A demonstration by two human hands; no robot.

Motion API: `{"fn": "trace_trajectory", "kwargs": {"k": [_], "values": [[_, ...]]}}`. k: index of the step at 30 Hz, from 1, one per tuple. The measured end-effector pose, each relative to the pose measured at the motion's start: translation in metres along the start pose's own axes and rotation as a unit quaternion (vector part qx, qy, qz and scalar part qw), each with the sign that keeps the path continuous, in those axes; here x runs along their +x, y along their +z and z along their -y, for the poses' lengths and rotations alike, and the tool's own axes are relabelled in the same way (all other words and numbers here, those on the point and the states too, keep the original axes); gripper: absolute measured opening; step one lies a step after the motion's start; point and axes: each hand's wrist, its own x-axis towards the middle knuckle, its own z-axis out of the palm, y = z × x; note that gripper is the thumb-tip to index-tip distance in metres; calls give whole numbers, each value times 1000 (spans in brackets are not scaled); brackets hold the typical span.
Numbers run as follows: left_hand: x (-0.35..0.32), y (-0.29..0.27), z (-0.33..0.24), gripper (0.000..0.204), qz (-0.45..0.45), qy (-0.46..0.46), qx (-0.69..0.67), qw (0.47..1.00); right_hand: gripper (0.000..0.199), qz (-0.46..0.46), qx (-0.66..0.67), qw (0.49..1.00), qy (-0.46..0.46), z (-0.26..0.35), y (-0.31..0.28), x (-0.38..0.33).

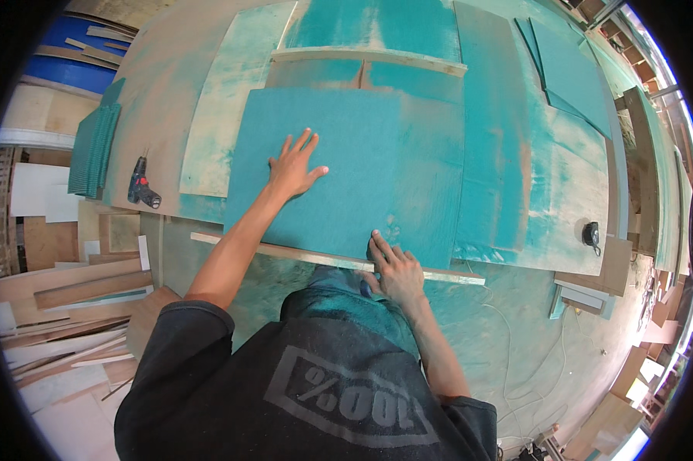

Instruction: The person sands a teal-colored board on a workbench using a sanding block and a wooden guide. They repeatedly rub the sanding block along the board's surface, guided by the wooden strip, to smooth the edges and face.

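A square teal board lies flat on the dusty worktable in front of me. On its left half rests my left hand, open, with the fingers spread and the palm down. My right hand is at the board's near edge, its index finger stretched out on the teal surface. The right thumb hangs over the wooden strip that runs along that edge. A small dark blue patch shows by this thumb; I cannot make out what it is. Nothing shows in either hand.
A cordless drill lies at the table's left, near a stack of teal panels. More teal panels lie far right. A black tape measure sits near the right edge. Wood offcuts crowd the left, and a cable trails over the floor.
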Motion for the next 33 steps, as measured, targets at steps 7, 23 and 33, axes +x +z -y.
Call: {"fn": "trace_trajectory", "kwargs": {"k": [7, 23, 33], "values": [[68, -20, -5, 87, 31, -9, 35, 999, 72, 1, 19, 1000, 3, -34, -6, 51], [207, -62, -3, 86, 24, -34, 54, 998, 73, -24, 35, 999, 12, -114, -9, 166], [341, -100, 4, 83, 2, -12, 64, 998, 74, -8, 11, 999, 39, -194, -11, 276]]}}
